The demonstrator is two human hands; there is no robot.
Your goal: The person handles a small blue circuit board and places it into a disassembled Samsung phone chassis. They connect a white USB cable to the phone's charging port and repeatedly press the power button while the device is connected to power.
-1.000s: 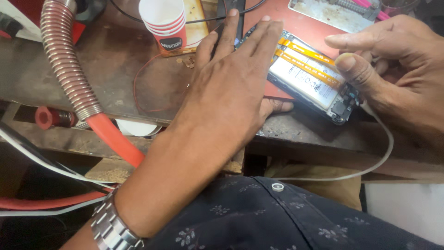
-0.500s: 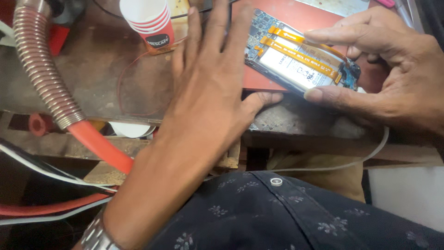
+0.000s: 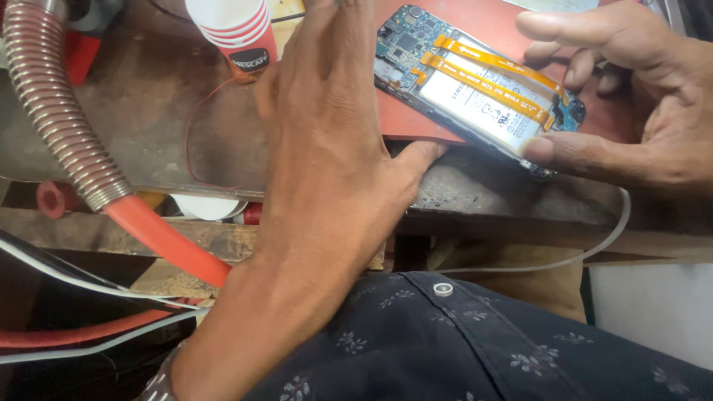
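An opened phone [image 3: 475, 93] with its back cover off lies on a red mat [image 3: 405, 122], showing a white battery, orange flex ribbons and a green circuit board. My right hand [image 3: 631, 111] grips its right end, thumb under the near edge and index finger over the far edge. My left hand [image 3: 327, 141] stretches flat across the bench, fingers apart and pointing away, thumb tucked against the mat's near edge just left of the phone. Its fingertips run out of the top of the view.
A red-and-white paper cup [image 3: 234, 33] stands at the back left. A ribbed metal hose with a red end [image 3: 74, 141] slants down the left side. A white cable [image 3: 587, 249] loops below the worn wooden bench edge [image 3: 490, 200]. My dark patterned shirt [image 3: 475, 341] fills the bottom.
The view has shifted closer. My left hand has slid further forward over the bench. My right hand has regripped the phone's right end, which now sits more to the right.
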